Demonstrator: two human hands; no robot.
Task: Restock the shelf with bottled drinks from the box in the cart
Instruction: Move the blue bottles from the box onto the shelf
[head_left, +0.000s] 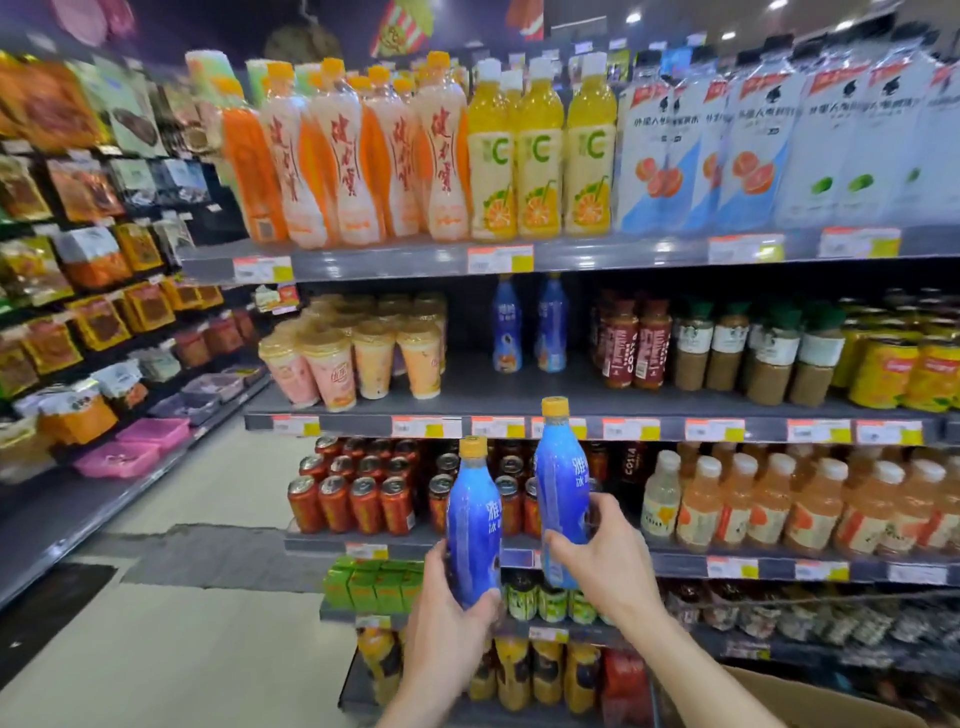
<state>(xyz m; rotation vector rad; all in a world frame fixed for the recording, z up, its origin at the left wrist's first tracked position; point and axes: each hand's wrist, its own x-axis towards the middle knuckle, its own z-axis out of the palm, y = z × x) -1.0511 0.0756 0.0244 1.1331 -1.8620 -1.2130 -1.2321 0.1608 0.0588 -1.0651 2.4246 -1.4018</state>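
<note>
- A shop aisle fills the frame, with a pale floor at the lower left and snack bags on racks up the left side.
- Grey drink shelves run across the middle and right of the frame.
- The top shelf holds orange and white bottles, yellow juice bottles and white cartons at the upper right.
- The middle shelf has cups on the left, brown bottles on the right, and a bare gap in the center.
- Two blue bottles stand upright at the back of that gap, side by side.
- The left hand is low in the center of the frame. Its fingers are wrapped around the bottom of a blue bottle with a yellow cap, the left bottle.
- The right hand is just to the right and a bit higher. Its fingers grip the lower half of the right bottle, which looks the same.
- Both held bottles stand almost straight up, near each other but apart, in front of the red cans and below the gap.
- The right bottle's cap reaches the front edge of the middle shelf.
- A corner of a brown box shows at the lower right.
</note>
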